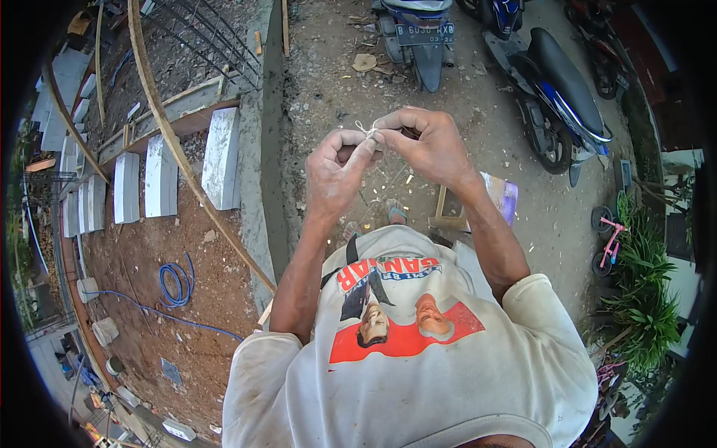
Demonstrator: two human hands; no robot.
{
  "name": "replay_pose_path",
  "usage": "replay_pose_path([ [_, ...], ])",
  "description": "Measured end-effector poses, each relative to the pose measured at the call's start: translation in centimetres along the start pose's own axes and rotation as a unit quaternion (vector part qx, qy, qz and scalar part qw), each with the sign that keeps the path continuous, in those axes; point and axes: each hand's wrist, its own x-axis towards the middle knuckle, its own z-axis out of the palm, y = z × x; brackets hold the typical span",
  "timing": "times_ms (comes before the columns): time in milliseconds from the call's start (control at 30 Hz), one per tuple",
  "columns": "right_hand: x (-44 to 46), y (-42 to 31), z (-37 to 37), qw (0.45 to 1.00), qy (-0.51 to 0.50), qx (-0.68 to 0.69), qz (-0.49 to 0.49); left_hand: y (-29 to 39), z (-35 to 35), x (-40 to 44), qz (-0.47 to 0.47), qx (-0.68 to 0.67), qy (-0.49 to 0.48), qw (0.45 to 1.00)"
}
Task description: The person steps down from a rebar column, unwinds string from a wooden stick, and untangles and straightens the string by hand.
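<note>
A thin whitish string [365, 130] with a small loop or knot shows between my fingertips, held up in front of my chest. My left hand [336, 172] pinches it from the left, thumb and index finger pressed together. From the other side my right hand [429, 142] grips it between thumb and bent index finger. The two hands meet at the string, nearly touching. Faint strands seem to hang below them, too fine to follow. Both hands look dusty.
A low concrete wall [261, 164] runs along the left, beside white blocks [222, 160] and a long bent wooden strip [168, 134]. A blue hose [176, 285] lies on brown soil. Motorbikes [549, 97] stand ahead and right, with a pink child's bike [611, 239] near plants.
</note>
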Motion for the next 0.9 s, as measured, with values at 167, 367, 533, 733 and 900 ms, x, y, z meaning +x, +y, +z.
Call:
replay_pose_path([
  [167,-0.2,0.6,0.6,0.999,0.037,0.014,0.025,-0.9,-1.0,-0.1,-0.001,-0.080,-0.038,0.996],
  [367,-0.1,1.2,0.0,0.998,0.035,-0.045,-0.010,-1.5,-1.6,-0.2,-0.022,-0.181,-0.040,0.982],
  [533,-0.2,0.0,0.4,0.999,0.025,0.010,-0.023,-0.4,-1.7,0.1,-0.011,-0.030,-0.031,0.999],
  [733,-0.1,1.0,1.3,1.000,-0.012,0.027,-0.006,-0.7,-2.5,0.5,0.068,0.151,-0.059,0.984],
  [900,-0.3,2.1,1.8,0.989,-0.048,0.117,0.079,-0.5,-2.4,0.2,-0.016,0.012,-0.048,0.999],
])
